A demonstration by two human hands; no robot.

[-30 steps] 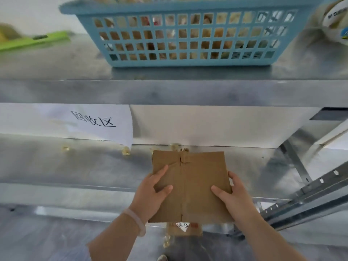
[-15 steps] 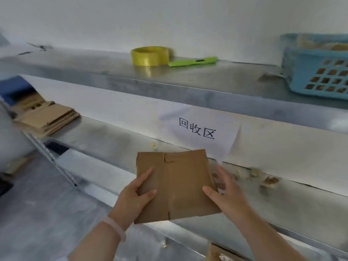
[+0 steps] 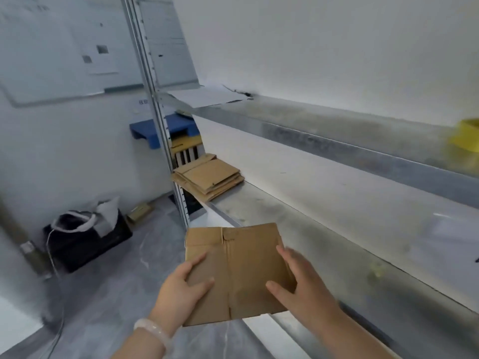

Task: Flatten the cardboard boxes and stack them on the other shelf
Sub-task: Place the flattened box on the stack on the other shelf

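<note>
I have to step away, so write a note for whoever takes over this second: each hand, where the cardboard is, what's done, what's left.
The left hand holds the flattened box by its left edge, thumb on top.
The right hand holds its right edge.
The box is in the air beside the lower shelf; a stack of flattened boxes lies at that shelf's far end.
Done: this box is flat.
Left: lay it on the stack.
</note>
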